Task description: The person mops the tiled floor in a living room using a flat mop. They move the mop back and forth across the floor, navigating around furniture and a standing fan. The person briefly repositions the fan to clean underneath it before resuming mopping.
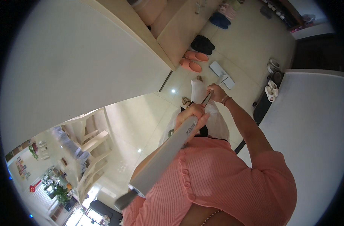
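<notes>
Two Hands on a Long Mop

At the far left is a big white panel. Next comes the long mop, slanting up in front of the person's pink top. The left hand is wrapped around its pole. Past it, orange slippers and black shoes sit on the floor. The right hand holds the thin part of the pole. Just beyond that hand is the mop's flat white head. Farther right are white shoes.
</notes>
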Motion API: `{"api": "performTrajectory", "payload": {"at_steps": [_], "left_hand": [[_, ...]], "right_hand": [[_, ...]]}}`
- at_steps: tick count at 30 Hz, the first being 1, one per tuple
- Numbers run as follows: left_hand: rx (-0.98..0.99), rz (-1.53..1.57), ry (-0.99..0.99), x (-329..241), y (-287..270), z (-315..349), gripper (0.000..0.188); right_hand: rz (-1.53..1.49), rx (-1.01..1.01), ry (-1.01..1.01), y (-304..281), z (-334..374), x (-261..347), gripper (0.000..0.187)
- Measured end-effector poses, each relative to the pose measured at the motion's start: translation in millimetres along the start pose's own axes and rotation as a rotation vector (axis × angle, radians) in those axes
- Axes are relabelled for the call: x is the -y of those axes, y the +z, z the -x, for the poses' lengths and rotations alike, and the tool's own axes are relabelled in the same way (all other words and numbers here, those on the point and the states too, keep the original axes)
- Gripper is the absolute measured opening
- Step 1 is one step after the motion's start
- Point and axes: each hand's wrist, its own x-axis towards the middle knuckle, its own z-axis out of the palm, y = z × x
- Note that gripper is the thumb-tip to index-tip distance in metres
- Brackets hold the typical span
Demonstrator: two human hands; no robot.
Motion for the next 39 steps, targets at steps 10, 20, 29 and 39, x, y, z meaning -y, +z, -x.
{"api": "performTrajectory", "payload": {"at_steps": [10,20,29,39], "left_hand": [[0.160,0.091,-0.144,44.3,-4.2,-35.3,0.024],[0.162,0.047,-0.142,47.5,-4.0,-37.6,0.026],[0.101,0.022,-0.114,45.3,8.8,-28.7,0.025],[0.086,0.077,-0.068,24.1,29.2,-32.0,0.024]], "right_hand": [[0.115,-0.060,0.123,-5.4,5.3,-57.9,0.008],[0.069,-0.064,0.193,-7.8,5.3,-43.7,0.008],[0.126,-0.064,0.079,-8.7,11.6,-55.9,0.014],[0.097,-0.066,0.073,-29.2,21.8,-52.5,0.007]]}}
